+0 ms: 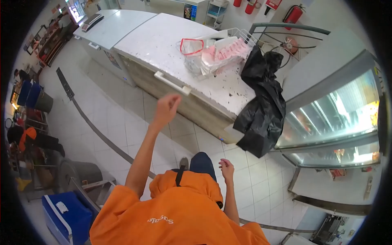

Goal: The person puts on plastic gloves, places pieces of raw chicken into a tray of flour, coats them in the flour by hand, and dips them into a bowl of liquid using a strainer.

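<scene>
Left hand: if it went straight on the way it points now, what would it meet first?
Probably the white handle on the chest, just ahead of the left hand in the picture; depth is unclear from this single view.

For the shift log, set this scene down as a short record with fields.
Left hand: the left hand is close to the white handle, seemingly empty; contact is unclear
Right hand: the right hand is low beside the body, fingers loosely curled, no object visible
Work surface: white chest top, scattered with dark specks
On it: pink-and-white packaging
Over its corner: black plastic sheeting, hanging down
Beyond the corner: glass-fronted fridge, lit inside
Far end: scale
</scene>
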The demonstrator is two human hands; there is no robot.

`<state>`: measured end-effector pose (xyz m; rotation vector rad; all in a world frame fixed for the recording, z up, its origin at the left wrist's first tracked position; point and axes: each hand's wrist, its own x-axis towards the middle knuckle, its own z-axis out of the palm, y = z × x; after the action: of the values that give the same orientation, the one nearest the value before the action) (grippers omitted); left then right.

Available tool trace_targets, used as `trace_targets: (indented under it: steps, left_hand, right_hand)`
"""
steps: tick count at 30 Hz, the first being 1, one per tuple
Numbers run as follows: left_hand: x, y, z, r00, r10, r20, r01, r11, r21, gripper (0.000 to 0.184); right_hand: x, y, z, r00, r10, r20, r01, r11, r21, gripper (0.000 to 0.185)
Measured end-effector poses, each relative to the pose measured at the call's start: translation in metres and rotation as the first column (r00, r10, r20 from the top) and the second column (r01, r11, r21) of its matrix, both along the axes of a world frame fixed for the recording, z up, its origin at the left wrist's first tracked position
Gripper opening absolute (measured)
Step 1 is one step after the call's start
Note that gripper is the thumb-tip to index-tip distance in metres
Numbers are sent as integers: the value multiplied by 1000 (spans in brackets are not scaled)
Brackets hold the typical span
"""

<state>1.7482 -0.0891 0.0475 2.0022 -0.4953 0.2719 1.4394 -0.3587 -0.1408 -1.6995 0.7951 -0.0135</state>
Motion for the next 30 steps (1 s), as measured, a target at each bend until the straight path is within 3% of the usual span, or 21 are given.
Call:
trace_targets:
  steps: [4,7,8,9,10,12,14,15,18,19,22,26,30]
  left_hand:
    - [142,-63,60,956,78,283,-39,989,-143,14]
    - [243,-90,58,979,-55,198,43,997,68,12]
    - [275,-99,51,970,-188,150,109,899,423,13]
    - [308,-109,29,955,-294,49,171,674,719,13]
    - [333,-117,3,929,-356,-96,227,346,910,14]
    - [354,-119,-48,904,-395,-162,321,379,868,18]
    - [354,-130,-71,956,-287,-58,191,462,866,19]
    - [353,-142,-58,952,-301,-53,163,352,922,17]
    - [344,-135,-42,964,-265,-16,153,505,850,16]
    - [341,-134,-36,959,-278,61,102,536,838,11]
    - [338,-130,3,957,-291,-20,143,408,902,10]
    - [334,-111,40,939,-336,77,162,627,762,18]
    - [307,-95,72,968,-235,88,143,806,575,11]
  right_hand:
    - [78,-26,27,999,34,42,-36,998,59,22]
    - [148,-32,41,989,104,108,-114,990,85,21]
    - [180,-32,51,982,136,130,-150,984,99,21]
    - [208,-32,61,975,164,147,-182,976,117,21]
    - [232,-30,67,970,185,158,-208,968,140,21]
    - [278,-26,74,957,253,145,-284,921,266,20]
    - [322,-28,77,909,384,161,-415,867,275,21]
    - [340,-31,89,861,470,196,-503,845,181,21]
    - [371,-44,109,819,535,206,-556,829,58,22]
    - [380,-51,129,838,506,202,-532,841,102,21]
    - [390,-72,130,892,400,212,-428,898,105,19]
    - [408,-93,139,944,292,154,-324,912,253,19]
    - [445,-82,175,929,313,198,-344,927,149,19]
